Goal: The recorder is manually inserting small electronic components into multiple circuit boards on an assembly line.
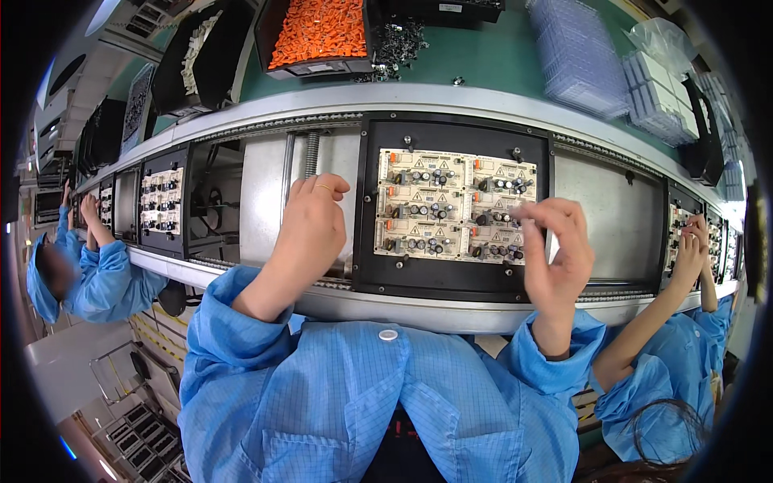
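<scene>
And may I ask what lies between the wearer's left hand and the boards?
In the head view, a metal plate and the black frame's left border lie between the left hand and the boards.

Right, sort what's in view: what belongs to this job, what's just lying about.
In the job, it seems:
circuit boards in the black frame, by the right hand
orange parts in the bin, perhaps; small orange pieces show on the boards

Lying about, apparently:
clear plastic trays at upper right
loose dark parts heaped beside the bin
</scene>
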A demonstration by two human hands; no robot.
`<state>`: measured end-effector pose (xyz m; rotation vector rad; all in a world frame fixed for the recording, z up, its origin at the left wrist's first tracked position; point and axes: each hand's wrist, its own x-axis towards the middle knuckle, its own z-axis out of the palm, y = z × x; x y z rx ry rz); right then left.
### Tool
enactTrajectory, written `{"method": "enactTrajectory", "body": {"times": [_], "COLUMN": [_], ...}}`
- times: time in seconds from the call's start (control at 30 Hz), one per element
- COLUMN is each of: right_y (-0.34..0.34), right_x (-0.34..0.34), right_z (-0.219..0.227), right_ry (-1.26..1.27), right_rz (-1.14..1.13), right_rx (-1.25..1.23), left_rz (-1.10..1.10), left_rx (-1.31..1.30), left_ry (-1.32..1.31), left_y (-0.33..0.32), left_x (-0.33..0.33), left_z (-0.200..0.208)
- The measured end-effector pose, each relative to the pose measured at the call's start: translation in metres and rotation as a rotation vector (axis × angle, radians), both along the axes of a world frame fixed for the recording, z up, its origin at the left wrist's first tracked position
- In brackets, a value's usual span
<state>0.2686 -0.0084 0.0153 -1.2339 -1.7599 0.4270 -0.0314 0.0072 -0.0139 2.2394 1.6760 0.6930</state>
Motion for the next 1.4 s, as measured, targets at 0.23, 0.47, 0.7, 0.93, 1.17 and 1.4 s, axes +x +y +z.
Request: {"method": "enactTrajectory", "body": {"times": [0.23, 0.47, 0.7, 0.93, 1.17, 1.4], "right_y": [-0.027, -0.023, -0.022, -0.022, -0.018, -0.009], "right_x": [-0.062, -0.142, -0.155, -0.161, -0.166, -0.154], "right_z": [-0.018, -0.052, -0.072, -0.078, -0.075, -0.075], "right_ry": [0.030, -0.038, -0.353, -0.430, -0.579, -0.516], "right_rz": [0.639, 0.717, 0.491, 0.304, 0.232, 0.179], "right_rx": [-0.101, -0.170, -0.271, -0.320, -0.353, -0.337], "left_rz": [0.008, -0.243, -0.340, 0.334, 0.699, 0.667], "left_rx": [-0.366, -0.495, -0.200, 0.264, 0.003, 0.145], "left_ry": [-0.267, -0.392, -0.327, 0.152, 0.357, 0.154], "left_y": [0.006, 0.038, 0.047, 0.036, -0.015, -0.023], "left_x": [0.005, -0.012, -0.043, -0.208, -0.349, -0.329], "left_z": [-0.020, -0.037, -0.043, -0.081, -0.140, -0.132]}}
